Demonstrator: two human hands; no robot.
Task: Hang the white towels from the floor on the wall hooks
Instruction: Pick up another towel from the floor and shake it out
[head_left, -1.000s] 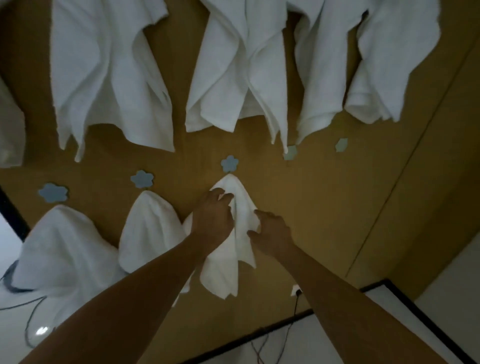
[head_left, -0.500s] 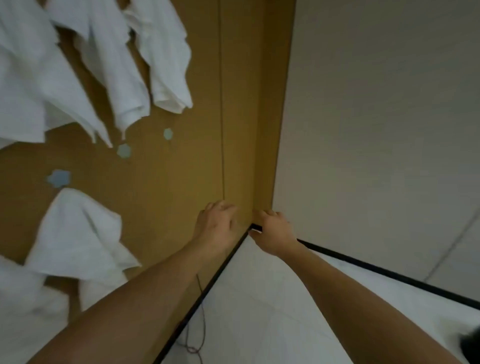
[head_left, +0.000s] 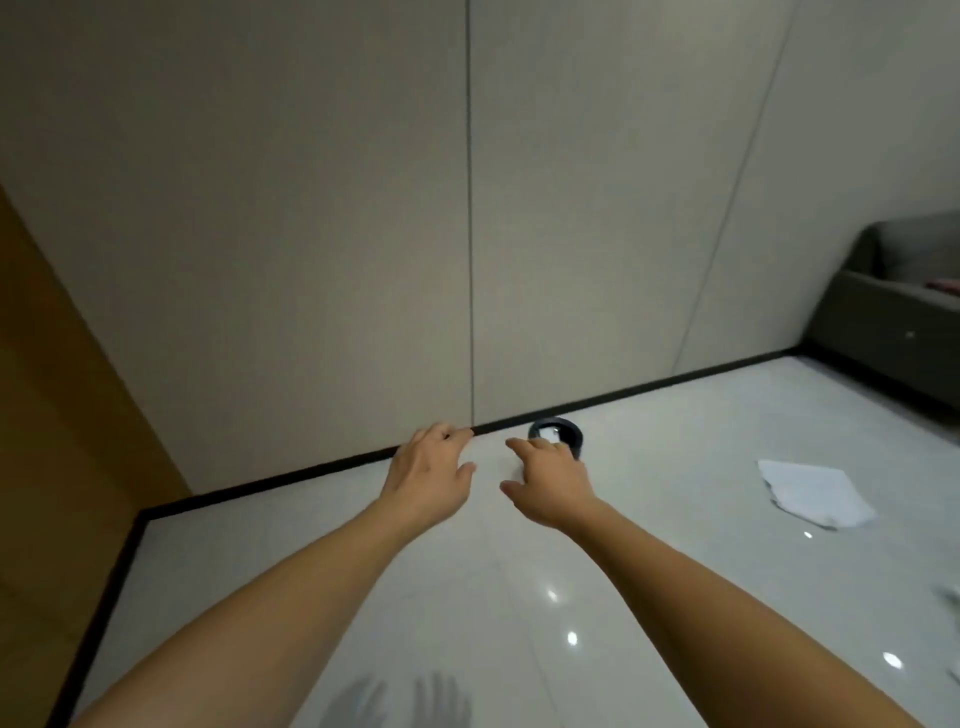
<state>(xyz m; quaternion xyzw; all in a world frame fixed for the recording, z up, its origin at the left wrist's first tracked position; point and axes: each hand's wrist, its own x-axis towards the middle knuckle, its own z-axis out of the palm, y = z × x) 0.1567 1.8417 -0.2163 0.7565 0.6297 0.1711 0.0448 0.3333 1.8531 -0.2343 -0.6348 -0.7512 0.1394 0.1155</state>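
A white towel (head_left: 815, 491) lies flat on the glossy white floor (head_left: 467, 597) at the right. My left hand (head_left: 428, 475) and my right hand (head_left: 553, 480) are held out in front of me, both empty with relaxed fingers, well to the left of the towel. The edge of another white thing (head_left: 950, 597) shows at the far right border. The brown wall (head_left: 57, 415) is at the left edge; its hooks and hung towels are out of view.
A grey panelled wall (head_left: 467, 208) with a black skirting strip (head_left: 311, 470) faces me. A small black round object (head_left: 558, 434) sits on the floor just beyond my right hand. A dark grey sofa (head_left: 904, 317) stands at the far right.
The view has swung right, away from the brown wall with the hung towels, to the grey wall and floor. My hands let go of the hung towel and are now empty.
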